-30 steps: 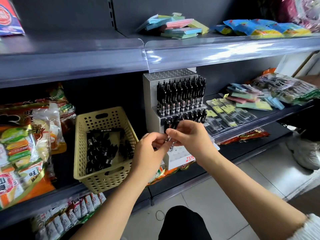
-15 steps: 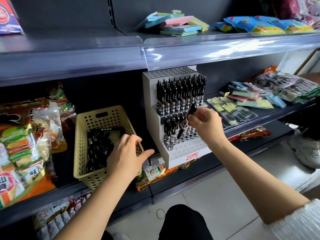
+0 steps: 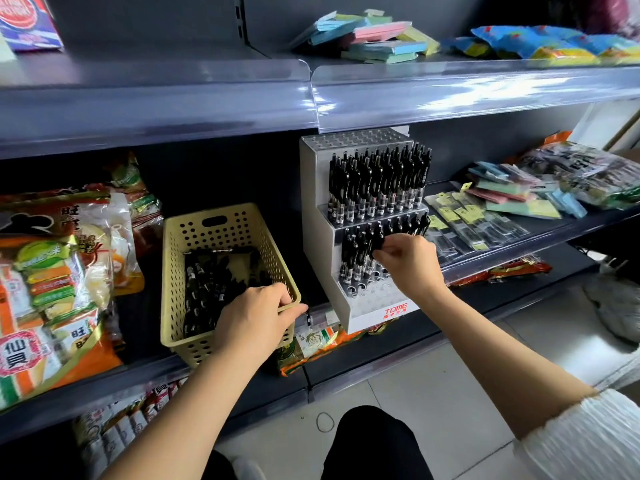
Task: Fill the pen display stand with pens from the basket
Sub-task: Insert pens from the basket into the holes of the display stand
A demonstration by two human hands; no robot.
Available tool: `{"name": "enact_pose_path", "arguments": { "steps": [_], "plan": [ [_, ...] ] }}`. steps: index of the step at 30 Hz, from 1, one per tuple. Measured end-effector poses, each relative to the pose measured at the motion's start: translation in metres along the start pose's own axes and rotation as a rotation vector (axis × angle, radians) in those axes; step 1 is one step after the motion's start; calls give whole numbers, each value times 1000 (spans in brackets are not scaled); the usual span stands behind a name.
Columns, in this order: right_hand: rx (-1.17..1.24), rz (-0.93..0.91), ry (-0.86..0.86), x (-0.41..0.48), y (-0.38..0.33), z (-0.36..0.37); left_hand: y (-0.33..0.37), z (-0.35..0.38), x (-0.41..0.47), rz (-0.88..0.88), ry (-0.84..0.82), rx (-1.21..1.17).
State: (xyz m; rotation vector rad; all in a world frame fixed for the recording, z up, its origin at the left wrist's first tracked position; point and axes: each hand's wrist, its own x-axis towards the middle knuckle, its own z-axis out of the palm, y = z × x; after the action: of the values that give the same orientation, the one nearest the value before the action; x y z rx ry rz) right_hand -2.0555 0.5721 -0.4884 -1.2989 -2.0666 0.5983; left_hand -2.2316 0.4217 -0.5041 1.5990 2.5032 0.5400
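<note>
A white stepped pen stand (image 3: 317, 209) sits on the middle shelf. Black pens fill its middle tier (image 3: 377, 181); the top tier holds none, and the lowest tier is partly filled. My right hand (image 3: 410, 263) pinches a black pen (image 3: 378, 244) upright over the lowest tier's back rows. To the left, a beige perforated basket (image 3: 194, 351) holds several loose black pens (image 3: 211, 282). My left hand (image 3: 254, 322) is at the basket's front right corner. Its fingers curl down inside and its thumb lies outside the rim. The fingertips are hidden.
Snack bags (image 3: 59, 278) fill the shelf left of the basket. Packaged refills (image 3: 474, 226) and coloured note pads (image 3: 519, 199) lie to the right of the stand. The upper shelf's edge (image 3: 311, 98) overhangs the stand. My dark-trousered knee (image 3: 374, 441) is below.
My hands parted from in front of the stand. The right one carried a pen to the stand's lowest tier and lowered it. The left one swung to the basket and dipped its fingers in.
</note>
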Motion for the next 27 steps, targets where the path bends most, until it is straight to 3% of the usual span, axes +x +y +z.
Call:
{"name": "enact_pose_path", "arguments": {
  "steps": [12,17,19,21,24,27],
  "plan": [
    [-40,55,-69,3,4,6,0,0,1,-16,7,-11],
    [18,89,104,-14,-6,-1,-4,-3,2,8,-25,-155],
    [44,18,92,-25,-17,0,-10,-13,3,-6,7,-286],
    [99,-50,20,-35,-35,7,-27,-28,8,-29,159,-324],
    [209,-121,-128,-42,-68,22,-69,-49,20,-175,356,-230],
    [256,-147,-264,-38,-97,50,-107,-53,31,-445,208,-291]
  ]
}}
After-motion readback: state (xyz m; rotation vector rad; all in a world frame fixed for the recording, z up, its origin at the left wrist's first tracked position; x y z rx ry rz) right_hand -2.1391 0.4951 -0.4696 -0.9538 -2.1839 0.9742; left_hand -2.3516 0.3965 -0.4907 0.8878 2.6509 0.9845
